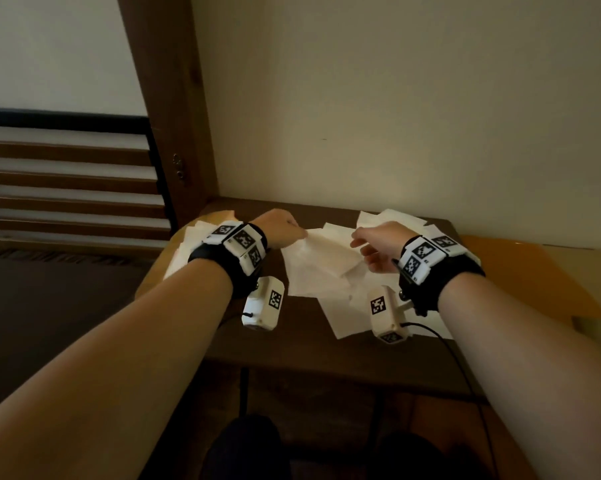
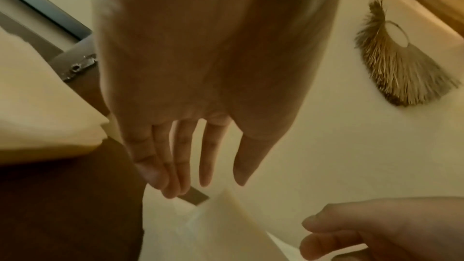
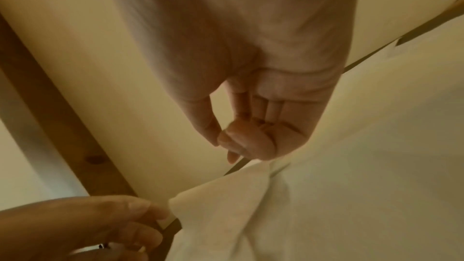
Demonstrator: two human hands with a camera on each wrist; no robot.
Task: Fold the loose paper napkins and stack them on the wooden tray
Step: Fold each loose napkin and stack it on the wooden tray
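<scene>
A white paper napkin (image 1: 326,254) hangs lifted above the dark table between my two hands. My left hand (image 1: 301,233) pinches its left corner; the right wrist view shows that thumb and fingers (image 3: 155,219) meeting at the corner of the napkin (image 3: 226,205). My right hand (image 1: 359,252) has its thumb and fingers curled (image 3: 220,142) at the napkin's bunched right edge. In the left wrist view the left hand (image 2: 223,182) has its fingers nearly straight, just above the napkin's tip (image 2: 226,225). The wooden tray (image 1: 149,278) lies under my left wrist and carries napkins (image 1: 185,244).
Several loose napkins lie on the table (image 1: 309,348), some in front (image 1: 340,317) and some at the back right (image 1: 389,216). The wall is close behind, with a wooden post (image 1: 167,116) at the left. A yellow surface (image 1: 517,271) adjoins the table on the right. A cable (image 1: 448,344) trails from my right wrist.
</scene>
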